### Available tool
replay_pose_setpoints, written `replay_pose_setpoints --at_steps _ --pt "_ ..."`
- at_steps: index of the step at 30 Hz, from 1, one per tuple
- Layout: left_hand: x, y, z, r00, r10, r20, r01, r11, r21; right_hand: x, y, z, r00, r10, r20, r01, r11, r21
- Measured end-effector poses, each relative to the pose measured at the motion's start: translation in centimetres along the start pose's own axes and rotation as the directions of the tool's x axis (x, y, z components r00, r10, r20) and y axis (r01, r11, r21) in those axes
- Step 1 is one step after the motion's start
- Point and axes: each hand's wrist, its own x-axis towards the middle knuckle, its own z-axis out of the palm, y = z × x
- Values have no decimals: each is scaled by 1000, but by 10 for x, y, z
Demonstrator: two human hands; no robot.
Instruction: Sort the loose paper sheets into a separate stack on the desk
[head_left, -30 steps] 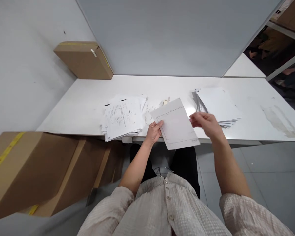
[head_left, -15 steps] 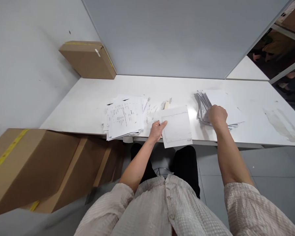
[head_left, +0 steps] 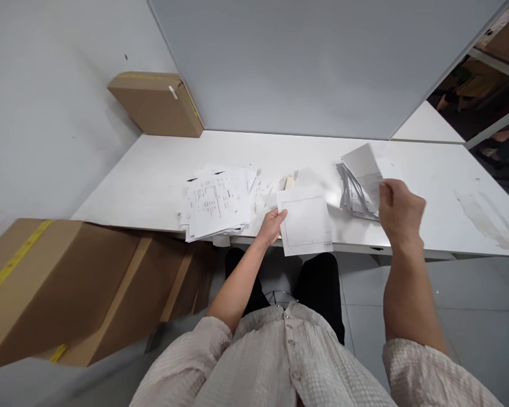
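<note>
My left hand (head_left: 272,224) pinches the left edge of a single white sheet (head_left: 306,223) that lies over the front edge of the white table (head_left: 161,169). My right hand (head_left: 401,210) is closed on a thick stack of papers (head_left: 358,182) and has tipped it up off the table at the right. A messy pile of printed papers (head_left: 216,199) lies to the left of my left hand. A small beige object (head_left: 288,182) sits just behind the single sheet.
A flat cardboard box (head_left: 158,103) leans in the back left corner of the table. Large cardboard boxes (head_left: 55,282) stand on the floor at the left, beside my knees. A grey partition (head_left: 305,62) backs the table. A smear (head_left: 483,217) marks the table's right end.
My right hand let go of the single sheet, reached to the right stack and lifted it on edge. My left hand lowered the sheet onto the table's front edge.
</note>
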Motion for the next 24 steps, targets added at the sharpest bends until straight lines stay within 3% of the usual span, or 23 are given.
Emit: replay_pose_setpoints --at_steps 3,6,8,10,13,17,20,24 --pt "0 2 -2 999 -24 29 25 999 -23 -21 -12 -19 988 77 -138 -7 893 450" --pt "0 4 -3 997 -57 46 58 998 -29 -33 -13 -1 984 176 5 -127 693 709" --pt "-1 5 -3 996 -73 44 74 997 -29 -38 -12 26 970 174 172 -244 657 714" --pt "-1 5 -3 997 -69 40 71 996 -46 -45 -11 52 946 164 281 -312 705 637" --pt "-1 4 -2 998 -46 51 49 996 -77 -56 -13 80 941 188 283 -314 800 512" --pt "0 0 -1 997 7 73 -4 999 -38 -66 -19 94 942 203 267 -308 840 446" --pt "2 -5 -2 998 44 51 -45 999 27 -71 -22 96 934 176 312 -302 854 423" --pt "4 -10 -4 995 89 35 -91 994 63 -71 -22 97 947 174 271 -281 856 433"
